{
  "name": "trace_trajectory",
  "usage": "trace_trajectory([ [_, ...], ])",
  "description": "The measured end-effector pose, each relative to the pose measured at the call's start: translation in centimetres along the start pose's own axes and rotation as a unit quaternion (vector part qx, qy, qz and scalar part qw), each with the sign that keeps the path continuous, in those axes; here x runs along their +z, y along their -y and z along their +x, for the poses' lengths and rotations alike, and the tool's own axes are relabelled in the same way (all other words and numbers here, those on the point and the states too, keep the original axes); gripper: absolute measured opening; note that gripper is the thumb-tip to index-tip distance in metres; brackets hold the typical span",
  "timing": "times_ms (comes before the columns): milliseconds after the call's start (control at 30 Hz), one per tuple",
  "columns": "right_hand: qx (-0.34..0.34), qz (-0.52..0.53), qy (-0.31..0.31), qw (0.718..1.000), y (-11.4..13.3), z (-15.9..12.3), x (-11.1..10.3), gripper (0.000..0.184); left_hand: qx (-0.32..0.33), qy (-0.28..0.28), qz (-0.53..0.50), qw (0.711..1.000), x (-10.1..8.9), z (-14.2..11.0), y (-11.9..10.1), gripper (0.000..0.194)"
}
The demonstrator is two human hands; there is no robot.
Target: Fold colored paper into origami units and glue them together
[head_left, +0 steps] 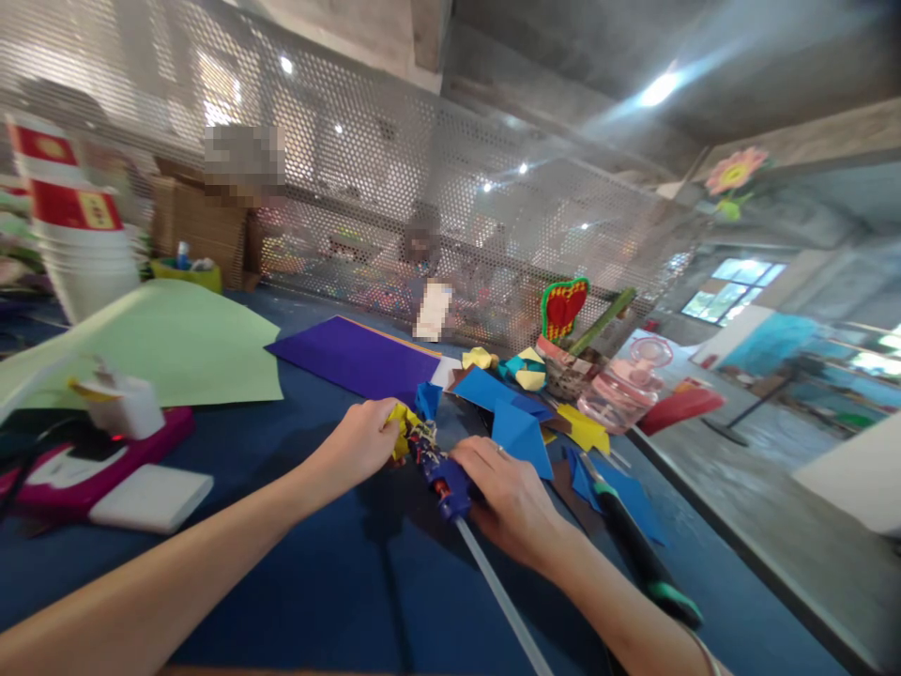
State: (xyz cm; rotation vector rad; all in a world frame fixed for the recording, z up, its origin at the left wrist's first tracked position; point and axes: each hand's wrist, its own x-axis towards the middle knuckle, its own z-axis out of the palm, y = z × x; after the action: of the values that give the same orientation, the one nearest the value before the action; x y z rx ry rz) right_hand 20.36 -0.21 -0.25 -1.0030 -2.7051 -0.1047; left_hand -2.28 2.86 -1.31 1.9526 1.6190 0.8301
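My right hand (517, 493) is wrapped round a blue hot glue gun (445, 481) over the table's middle. A long pale glue stick (503, 591) runs out of its rear toward me. Strands of dried glue cling about its front. With fingers pinched, my left hand (358, 441) grips a piece of crumpled yellow paper (404, 430) at the gun's nozzle end. Whether nozzle and paper touch is hidden. A small blue folded paper (428, 401) stands just behind them. Blue paper pieces (521, 437) lie beyond my right hand.
Purple paper (358, 361) and a light green sheet (190, 347) lie behind. At left are a magenta power strip (173, 432), a white box (155, 496) and stacked paper cups (84, 225). A black-and-teal-handled tool (637, 540) and a pink clear container (623, 394) are at right.
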Motion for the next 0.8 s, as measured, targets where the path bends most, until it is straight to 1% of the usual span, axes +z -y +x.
trace_trajectory([
  [167,0.013,-0.018,-0.006,1.0,0.07,-0.16,-0.06,0.032,-0.006,0.012,0.001,1.0,-0.11,-0.09,-0.21,0.018],
  [333,0.017,-0.002,-0.007,1.0,-0.09,-0.33,-0.12,0.035,-0.009,0.014,0.007,1.0,-0.07,-0.06,-0.18,0.017],
  [500,0.006,0.014,-0.01,1.0,-0.07,-0.33,-0.38,0.03,-0.004,0.019,0.001,1.0,0.02,-0.06,-0.1,0.017],
  [800,0.006,0.014,-0.006,1.0,0.0,-0.36,-0.46,0.024,0.007,0.023,0.002,1.0,0.07,-0.15,-0.1,0.017],
])
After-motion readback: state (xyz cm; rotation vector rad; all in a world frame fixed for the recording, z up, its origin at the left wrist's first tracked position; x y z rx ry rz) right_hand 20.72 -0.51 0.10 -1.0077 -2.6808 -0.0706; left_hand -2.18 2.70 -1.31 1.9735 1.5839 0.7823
